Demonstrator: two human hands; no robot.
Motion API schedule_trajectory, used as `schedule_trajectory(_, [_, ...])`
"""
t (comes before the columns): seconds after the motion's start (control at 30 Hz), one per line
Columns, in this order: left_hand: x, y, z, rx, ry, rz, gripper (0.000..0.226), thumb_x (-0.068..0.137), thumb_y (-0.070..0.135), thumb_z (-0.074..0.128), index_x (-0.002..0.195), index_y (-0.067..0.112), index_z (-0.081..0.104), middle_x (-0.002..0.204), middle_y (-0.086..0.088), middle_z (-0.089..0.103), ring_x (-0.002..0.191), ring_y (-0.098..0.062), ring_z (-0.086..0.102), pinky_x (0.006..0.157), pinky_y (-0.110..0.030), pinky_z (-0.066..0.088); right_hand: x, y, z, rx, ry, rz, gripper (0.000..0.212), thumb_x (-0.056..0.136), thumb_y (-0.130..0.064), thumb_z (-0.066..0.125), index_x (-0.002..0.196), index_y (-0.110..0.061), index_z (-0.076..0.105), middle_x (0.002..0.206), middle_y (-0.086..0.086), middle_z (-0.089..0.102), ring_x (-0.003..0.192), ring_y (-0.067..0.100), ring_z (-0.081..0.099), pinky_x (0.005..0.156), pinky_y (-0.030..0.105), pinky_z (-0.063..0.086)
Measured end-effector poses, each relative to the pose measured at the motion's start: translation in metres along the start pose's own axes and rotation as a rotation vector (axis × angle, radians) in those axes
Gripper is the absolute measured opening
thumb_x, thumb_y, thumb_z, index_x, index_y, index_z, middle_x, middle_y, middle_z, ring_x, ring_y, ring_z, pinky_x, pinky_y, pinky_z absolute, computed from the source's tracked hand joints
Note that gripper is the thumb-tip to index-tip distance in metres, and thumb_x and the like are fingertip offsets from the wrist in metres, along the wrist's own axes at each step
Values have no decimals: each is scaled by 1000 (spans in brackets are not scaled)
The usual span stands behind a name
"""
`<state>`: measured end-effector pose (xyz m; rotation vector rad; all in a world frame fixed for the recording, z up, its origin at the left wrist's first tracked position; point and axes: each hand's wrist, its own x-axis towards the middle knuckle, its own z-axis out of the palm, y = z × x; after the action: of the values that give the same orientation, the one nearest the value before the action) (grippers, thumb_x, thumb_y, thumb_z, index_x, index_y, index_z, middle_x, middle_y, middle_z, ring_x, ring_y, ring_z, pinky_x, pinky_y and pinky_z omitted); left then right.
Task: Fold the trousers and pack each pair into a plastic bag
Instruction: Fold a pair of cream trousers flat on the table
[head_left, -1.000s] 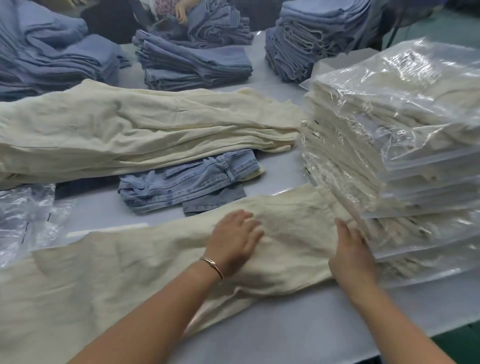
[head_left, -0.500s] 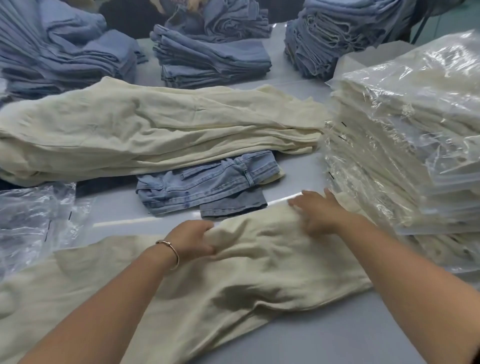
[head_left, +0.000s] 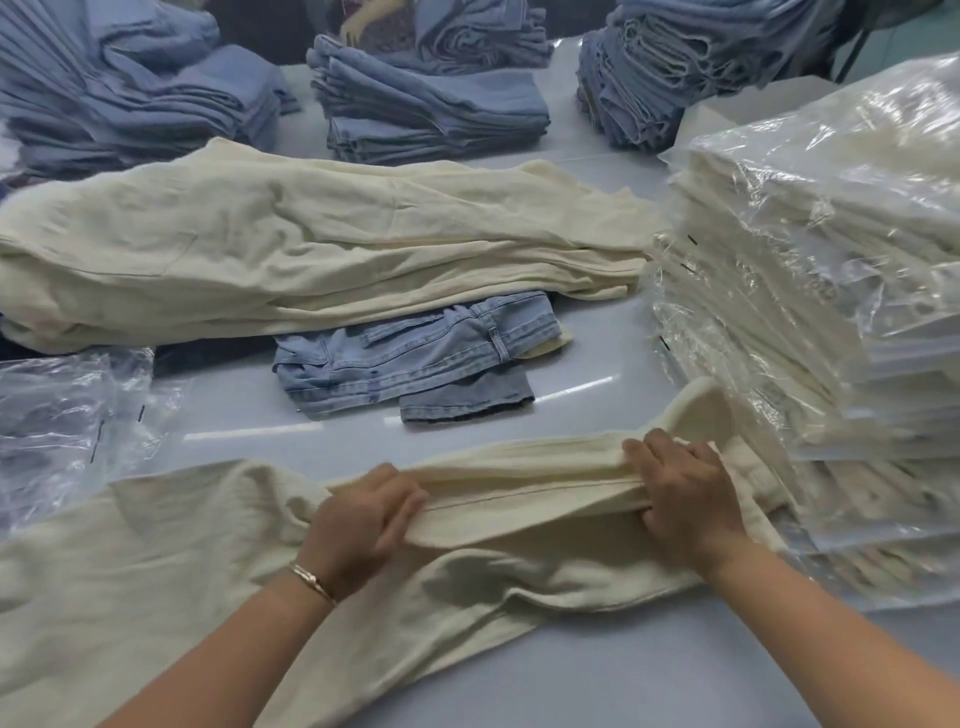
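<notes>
Head view shows your left hand (head_left: 363, 525) and right hand (head_left: 685, 493) both gripping the far edge of the cream trousers (head_left: 208, 571) spread along the near side of the counter (head_left: 597, 364). Each hand has fingers curled round a bunched fold of cloth, with the stretch between them pulled taut — that tension looks meant to keep the seam straight as you bring the edge over toward yourself for a lengthwise fold. Your right hand sits just beside the stack of bagged trousers (head_left: 831, 291) at the right, so watch that the lifted cloth does not drag on it. Loose bags (head_left: 67, 415) lie at the left, near enough to reach once this pair is folded; none is in use yet. A heap of unfolded cream trousers (head_left: 311, 249) waits across the middle, partly over a pair of jeans (head_left: 415, 358). Blue denim piles (head_left: 431, 109) sit at the far side. By my judgement folding has only begun — bagging is some steps off.
</notes>
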<state>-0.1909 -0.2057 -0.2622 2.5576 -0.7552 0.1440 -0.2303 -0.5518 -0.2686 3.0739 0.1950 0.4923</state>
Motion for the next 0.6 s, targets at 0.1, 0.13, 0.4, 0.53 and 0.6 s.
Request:
schedule_trajectory(0.1, [24,-7,-2,149,-50,-228,45,82,35,67,123,17,58,116,-1,54,104,-24,55,79,-37,50,1,-1,-6,19,-92,61,71,29,1,70,100,-3,68,103,18,69,69,32,67,69,37,43])
schedule_trajectory(0.13, [30,-11,-4,225,-131,-270,59,80,40,70,133,22,51,126,1,50,115,-22,48,90,-38,46,3,-1,-7,32,-149,67,77,29,0,72,106,-2,67,113,21,67,72,32,69,70,37,47])
schedule_trajectory(0.4, [52,-20,-4,-13,-217,-377,33,90,31,59,65,15,46,62,1,51,68,-21,50,59,-33,35,36,11,-10,84,-547,119,89,75,-18,56,151,-27,11,158,-4,16,114,26,55,92,34,41])
schedule_trajectory(0.53, [56,-29,-6,10,-205,-450,34,94,32,51,64,20,40,60,4,49,62,-17,46,57,-31,32,43,14,-15,18,-337,84,34,66,-5,59,98,-16,52,103,5,54,78,32,58,61,33,32])
schedule_trajectory(0.6, [60,-29,-7,-165,-254,-517,32,90,29,54,64,19,39,59,5,45,61,-18,42,58,-31,31,41,15,-14,66,-270,99,33,58,3,60,87,-11,55,94,9,55,66,34,55,55,32,28])
